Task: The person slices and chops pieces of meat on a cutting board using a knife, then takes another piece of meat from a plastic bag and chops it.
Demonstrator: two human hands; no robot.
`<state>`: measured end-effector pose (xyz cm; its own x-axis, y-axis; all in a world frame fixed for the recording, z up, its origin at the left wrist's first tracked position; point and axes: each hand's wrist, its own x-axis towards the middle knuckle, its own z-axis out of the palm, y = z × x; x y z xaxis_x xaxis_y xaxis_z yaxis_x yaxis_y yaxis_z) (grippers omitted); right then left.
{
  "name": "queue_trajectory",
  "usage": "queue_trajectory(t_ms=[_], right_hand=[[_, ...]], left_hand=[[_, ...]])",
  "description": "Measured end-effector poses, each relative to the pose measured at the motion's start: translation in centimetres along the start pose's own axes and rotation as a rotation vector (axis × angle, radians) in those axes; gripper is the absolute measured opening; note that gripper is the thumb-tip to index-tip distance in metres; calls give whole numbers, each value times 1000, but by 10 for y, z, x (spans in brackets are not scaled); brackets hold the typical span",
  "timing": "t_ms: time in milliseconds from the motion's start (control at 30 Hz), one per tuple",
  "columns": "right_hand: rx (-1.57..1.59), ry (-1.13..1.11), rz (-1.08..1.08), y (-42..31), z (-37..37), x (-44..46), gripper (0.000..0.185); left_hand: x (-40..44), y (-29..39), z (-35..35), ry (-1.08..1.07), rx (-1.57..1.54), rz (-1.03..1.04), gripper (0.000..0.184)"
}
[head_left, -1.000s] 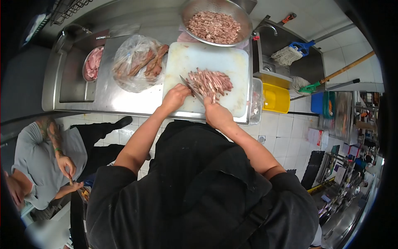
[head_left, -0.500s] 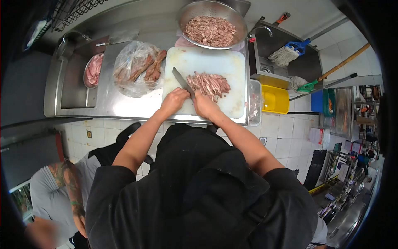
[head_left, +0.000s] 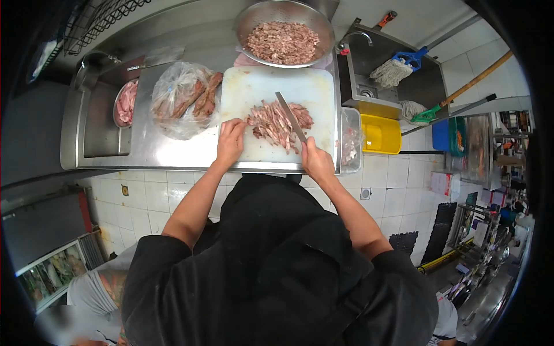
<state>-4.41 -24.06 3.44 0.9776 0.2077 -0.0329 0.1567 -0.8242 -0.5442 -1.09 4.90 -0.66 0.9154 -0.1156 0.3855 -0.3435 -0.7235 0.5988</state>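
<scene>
A heap of meat strips (head_left: 271,128) lies on the white cutting board (head_left: 314,86). My right hand (head_left: 316,158) is closed round the handle of a knife (head_left: 291,117) at the board's front right. The blade slants up and left across the strips. At the board's left edge rests my left hand (head_left: 231,140), fingers stretched out and holding nothing, just left of the heap. Behind the board stands a metal colander (head_left: 245,32) of finely chopped meat (head_left: 283,43).
Left of the board sits a clear plastic bag (head_left: 179,95) with large browned meat pieces (head_left: 206,102). A bowl of pink meat (head_left: 126,104) is in the left sink (head_left: 104,141). Beside the counter's right end are a clear tub (head_left: 351,144) and a yellow bin (head_left: 381,134). Another person (head_left: 92,291) is at lower left.
My right hand has carried the knife rightward, from the heap's left side to across it. My left hand has moved left, away from the blade. The strips have spread to the left.
</scene>
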Motion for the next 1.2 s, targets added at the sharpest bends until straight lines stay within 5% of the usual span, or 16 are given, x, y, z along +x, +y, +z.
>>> queue_trajectory(t_ms=[333, 600, 867, 1200], right_hand=[[-10, -213, 69, 13, -21, 2, 16], [7, -287, 91, 27, -39, -24, 17], [-125, -227, 41, 52, -82, 17, 14], [-398, -436, -524, 34, -56, 89, 18]], left_hand=[[-4, 16, 10, -161, 227, -76, 50], [-27, 44, 19, -201, 177, -86, 57], [-4, 57, 12, -330, 252, 19, 100], [5, 57, 36, -96, 439, 101, 116]])
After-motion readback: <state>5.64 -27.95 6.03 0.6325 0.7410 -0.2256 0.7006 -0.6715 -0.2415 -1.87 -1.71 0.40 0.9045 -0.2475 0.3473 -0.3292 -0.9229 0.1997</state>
